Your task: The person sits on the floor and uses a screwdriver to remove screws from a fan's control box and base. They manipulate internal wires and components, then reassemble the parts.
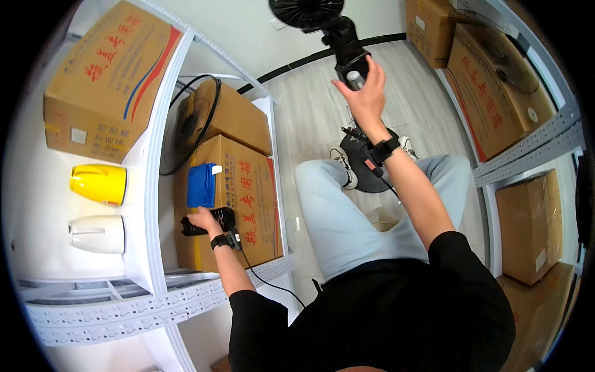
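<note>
The left hand is at about 8 o'clock from the middle of the view, its fingers bent over a black object that lies on top of a brown carton; whether they grip it or only rest on it, I cannot tell. Just beyond that hand, towards 9 o'clock, a folded blue bundle with a small white tab sits on the same carton. The right hand reaches out to about 1 o'clock, thumb and fingers wide apart around a short grey cylinder with a pale end, right beside a black stand; contact with the cylinder cannot be made out. The stand's round, ribbed head is at 12 o'clock, and a round dark base rests on the floor between the person's shoes. Both wrists wear black bands, each near a small cabled device. At 10 o'clock a round fan grille leans by the cartons, while on the white rack a yellow jug lies at 9 o'clock, with a white jug just below it. More cartons stand between 2 and 4 o'clock.
</note>
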Tool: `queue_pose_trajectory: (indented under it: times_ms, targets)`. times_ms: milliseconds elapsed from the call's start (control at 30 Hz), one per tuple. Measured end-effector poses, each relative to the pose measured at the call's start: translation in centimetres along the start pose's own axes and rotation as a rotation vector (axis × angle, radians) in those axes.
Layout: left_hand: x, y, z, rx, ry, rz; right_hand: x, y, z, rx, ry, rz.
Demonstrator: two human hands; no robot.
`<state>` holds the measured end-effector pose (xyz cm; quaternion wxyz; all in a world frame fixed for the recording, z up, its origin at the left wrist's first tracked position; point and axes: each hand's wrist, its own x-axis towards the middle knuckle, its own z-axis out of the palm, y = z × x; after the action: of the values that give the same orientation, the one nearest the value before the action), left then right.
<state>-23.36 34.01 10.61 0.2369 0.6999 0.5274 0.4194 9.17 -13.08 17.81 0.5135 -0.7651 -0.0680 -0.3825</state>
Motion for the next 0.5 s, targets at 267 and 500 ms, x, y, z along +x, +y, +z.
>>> queue_pose_trajectory:
  times_ms: [267, 500]
  targets:
    - [-10.6, 21.1, 10.5, -0.581, -0.869, 0.362, 0.3, 0.8, 1.2, 0.018, 0.006, 0.107]
    - [-20.7, 34.1, 19.4, -0.363, -1.567, 0.771, 1.4, 1.3, -0.4, 0.070, -0.092, 0.112]
